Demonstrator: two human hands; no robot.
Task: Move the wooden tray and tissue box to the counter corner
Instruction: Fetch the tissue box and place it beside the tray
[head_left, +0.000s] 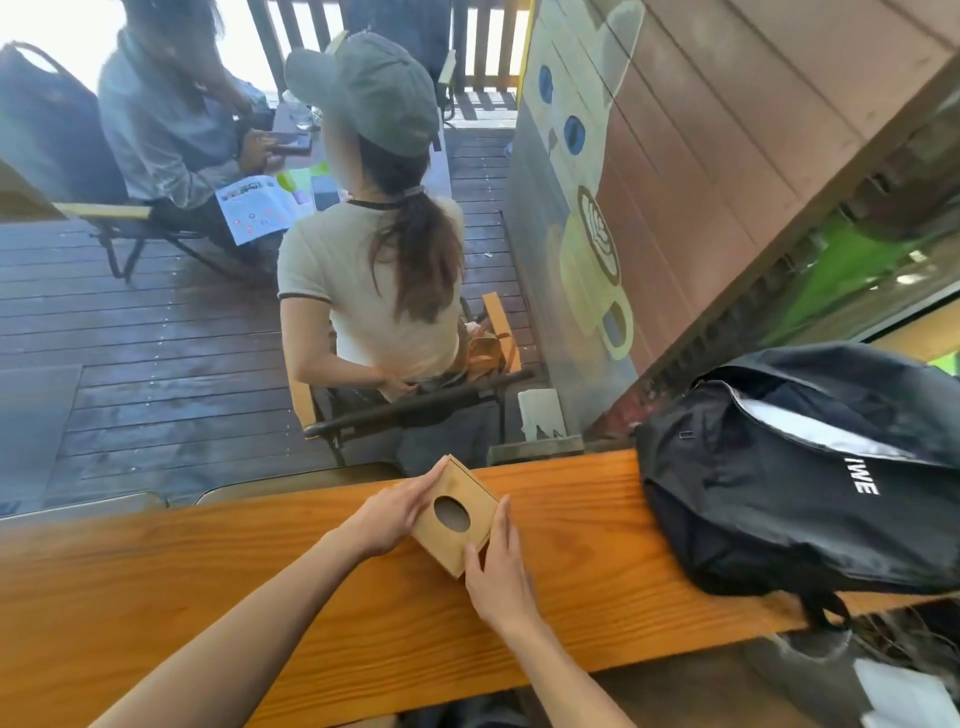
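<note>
Square light-wooden tissue box (457, 517) with an oval opening in its lid, resting on the long orange-brown wooden plank counter (208, 587), turned at an angle to the counter's edge. Inside the oval, only dark shadow; contents impossible to tell. Left hand (397, 512) pressed flat against the box's left side, fingers extended along the far edge. Right hand (496, 569) clasping the near right corner, thumb on the front face, fingers up along the right side. Box gripped between both hands, near the counter's far edge. To the right on the same counter, well apart from the box, a large black fabric backpack (800, 483) with white lettering, unzipped at the top, pale lining showing, one strap hanging over the near edge. Beyond the counter, a dark wooden plank deck (156, 338). Seated there in a folding chair, back to the camera, a person in a grey-green cap and pale T-shirt (374, 270); farther off at a small table, a second seated person in a grey shirt (166, 114). At right, a board wall painted with a blue-eyed cat holding a yellow mug (576, 171).
</note>
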